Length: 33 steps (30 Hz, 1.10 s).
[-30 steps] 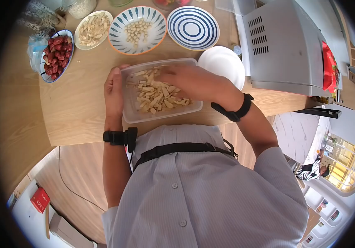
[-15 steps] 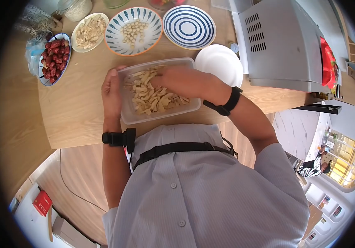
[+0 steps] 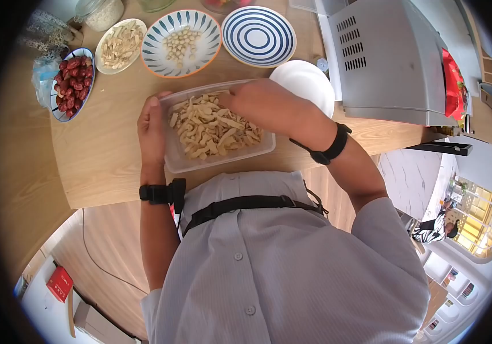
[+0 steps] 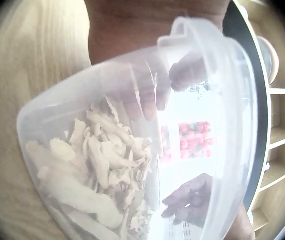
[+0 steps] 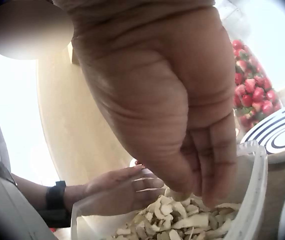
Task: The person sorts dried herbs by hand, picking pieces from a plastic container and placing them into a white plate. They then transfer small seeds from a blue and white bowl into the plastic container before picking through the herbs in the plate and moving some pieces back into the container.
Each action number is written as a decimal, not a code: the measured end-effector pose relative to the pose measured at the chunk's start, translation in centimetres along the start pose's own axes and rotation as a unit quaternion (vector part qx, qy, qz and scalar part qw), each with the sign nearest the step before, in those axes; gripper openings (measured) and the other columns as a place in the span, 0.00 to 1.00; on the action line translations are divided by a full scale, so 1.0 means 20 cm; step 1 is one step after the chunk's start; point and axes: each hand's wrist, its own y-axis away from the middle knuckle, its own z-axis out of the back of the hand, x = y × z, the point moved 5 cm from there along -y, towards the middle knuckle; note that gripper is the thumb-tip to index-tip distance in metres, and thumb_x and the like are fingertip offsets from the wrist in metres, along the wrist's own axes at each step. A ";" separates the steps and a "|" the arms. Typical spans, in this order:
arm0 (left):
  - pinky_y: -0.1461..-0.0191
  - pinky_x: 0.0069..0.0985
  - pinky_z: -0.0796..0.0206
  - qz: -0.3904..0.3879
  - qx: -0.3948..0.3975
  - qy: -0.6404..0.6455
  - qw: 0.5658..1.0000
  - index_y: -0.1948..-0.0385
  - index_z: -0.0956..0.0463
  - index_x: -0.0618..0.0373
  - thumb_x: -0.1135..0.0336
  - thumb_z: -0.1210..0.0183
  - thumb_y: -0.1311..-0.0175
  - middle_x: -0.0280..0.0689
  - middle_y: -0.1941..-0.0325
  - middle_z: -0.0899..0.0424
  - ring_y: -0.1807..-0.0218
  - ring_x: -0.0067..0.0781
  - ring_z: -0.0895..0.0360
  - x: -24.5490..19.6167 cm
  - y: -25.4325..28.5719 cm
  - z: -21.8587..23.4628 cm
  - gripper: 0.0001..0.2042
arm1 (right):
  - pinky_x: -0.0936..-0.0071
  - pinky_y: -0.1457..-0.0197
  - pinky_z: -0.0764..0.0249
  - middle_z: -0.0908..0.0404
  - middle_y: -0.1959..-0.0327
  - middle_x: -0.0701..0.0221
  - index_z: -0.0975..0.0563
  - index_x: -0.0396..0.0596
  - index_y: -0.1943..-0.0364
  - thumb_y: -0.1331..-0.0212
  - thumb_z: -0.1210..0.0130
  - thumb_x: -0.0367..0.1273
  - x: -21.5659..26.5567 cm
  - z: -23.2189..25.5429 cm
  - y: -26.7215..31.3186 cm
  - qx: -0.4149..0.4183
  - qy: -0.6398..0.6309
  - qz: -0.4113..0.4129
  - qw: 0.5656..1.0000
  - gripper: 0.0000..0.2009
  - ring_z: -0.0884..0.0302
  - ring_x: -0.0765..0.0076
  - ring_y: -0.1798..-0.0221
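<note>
A clear plastic box (image 3: 172, 156) with pale dried slices (image 3: 211, 129) stands near the table's front edge. My left hand (image 3: 153, 133) rests against the box's left outer wall; in the right wrist view the left hand's (image 5: 115, 192) fingers lie fairly straight along it. Over the far right part reaches my right hand (image 3: 269, 103). In the right wrist view the right hand (image 5: 167, 105) points down, fingers close together, fingertips at the slices (image 5: 172, 217); no held slice can be made out. Through the wall, the left wrist view shows the slices (image 4: 110, 160).
Behind the box stand a bowl of red dates (image 3: 74, 86), a plate of slices (image 3: 121, 46), a plate of pale round pieces (image 3: 182, 43) and a blue-ringed plate (image 3: 258, 37). A white plate (image 3: 303, 83) adjoins the box's right corner; a grey appliance (image 3: 389, 63) stands beyond.
My right hand has shifted from over the slices toward the box's far right rim, uncovering more of them. The slices lie rearranged, reaching further left. My left hand keeps its place at the wall.
</note>
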 end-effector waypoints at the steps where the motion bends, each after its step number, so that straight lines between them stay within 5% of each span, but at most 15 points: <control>1: 0.37 0.24 0.30 0.005 -0.001 0.006 1.000 0.43 0.22 0.63 0.55 0.54 0.16 0.35 0.48 0.15 0.46 0.23 0.21 0.00 0.00 0.00 0.20 | 0.56 0.56 0.19 0.15 0.62 0.58 0.18 0.44 0.53 0.46 0.41 0.25 0.01 -0.02 0.02 0.017 0.007 0.016 1.000 0.14 0.14 0.48 0.57; 9: 0.37 0.24 0.30 0.007 -0.002 -0.002 1.000 0.43 0.22 0.63 0.55 0.54 0.16 0.36 0.49 0.14 0.47 0.23 0.21 0.01 0.00 0.01 0.20 | 0.58 0.59 0.19 0.17 0.69 0.59 0.16 0.44 0.59 0.49 0.40 0.24 0.10 -0.16 0.12 0.161 0.039 0.075 0.983 0.11 0.15 0.49 0.62; 12: 0.36 0.24 0.31 0.010 -0.004 0.004 1.000 0.44 0.21 0.63 0.54 0.54 0.16 0.35 0.49 0.15 0.46 0.23 0.22 0.01 0.00 0.00 0.21 | 0.59 0.56 0.19 0.17 0.67 0.60 0.17 0.44 0.57 0.48 0.40 0.25 0.07 -0.20 0.18 -0.055 -0.070 0.117 0.989 0.13 0.15 0.51 0.57; 15: 0.35 0.24 0.34 0.021 -0.008 0.015 1.000 0.47 0.18 0.62 0.52 0.53 0.16 0.32 0.49 0.16 0.45 0.22 0.24 -0.01 0.01 -0.01 0.22 | 0.60 0.55 0.20 0.18 0.65 0.61 0.17 0.44 0.56 0.47 0.41 0.25 0.11 -0.14 0.11 0.003 -0.061 0.057 0.997 0.12 0.16 0.51 0.55; 18: 0.35 0.24 0.34 0.020 -0.013 0.001 1.000 0.47 0.18 0.62 0.52 0.53 0.16 0.33 0.49 0.16 0.45 0.22 0.24 -0.02 0.01 0.00 0.22 | 0.59 0.57 0.21 0.18 0.64 0.61 0.18 0.44 0.57 0.45 0.42 0.25 0.10 -0.13 0.16 -0.062 -0.057 0.069 0.994 0.11 0.17 0.50 0.56; 21: 0.35 0.24 0.34 0.014 -0.009 -0.009 1.000 0.47 0.18 0.62 0.52 0.53 0.16 0.33 0.49 0.16 0.45 0.22 0.24 -0.02 0.01 -0.01 0.22 | 0.57 0.56 0.21 0.19 0.63 0.60 0.18 0.44 0.56 0.43 0.43 0.25 0.07 -0.21 0.21 0.040 -0.045 0.101 0.993 0.11 0.17 0.50 0.55; 24: 0.35 0.24 0.34 0.004 -0.011 -0.018 1.000 0.47 0.18 0.62 0.51 0.53 0.16 0.33 0.49 0.16 0.45 0.22 0.24 -0.02 0.01 0.00 0.22 | 0.57 0.54 0.21 0.19 0.63 0.60 0.19 0.43 0.57 0.43 0.43 0.25 0.10 -0.19 0.21 0.052 -0.044 0.110 0.992 0.10 0.16 0.49 0.54; 27: 0.35 0.24 0.34 0.006 -0.012 -0.012 1.000 0.47 0.18 0.62 0.51 0.53 0.16 0.33 0.49 0.16 0.45 0.22 0.24 -0.03 0.01 -0.01 0.22 | 0.57 0.55 0.21 0.19 0.63 0.61 0.20 0.42 0.58 0.43 0.44 0.26 0.07 -0.23 0.19 -0.019 -0.104 0.086 0.991 0.09 0.17 0.49 0.54; 33: 0.35 0.25 0.34 0.016 -0.011 0.015 1.000 0.47 0.19 0.62 0.51 0.53 0.16 0.33 0.49 0.16 0.46 0.22 0.24 -0.04 0.01 -0.02 0.22 | 0.58 0.54 0.21 0.19 0.65 0.61 0.20 0.43 0.59 0.42 0.44 0.26 0.06 -0.06 0.08 0.002 -0.074 0.010 0.997 0.08 0.17 0.49 0.54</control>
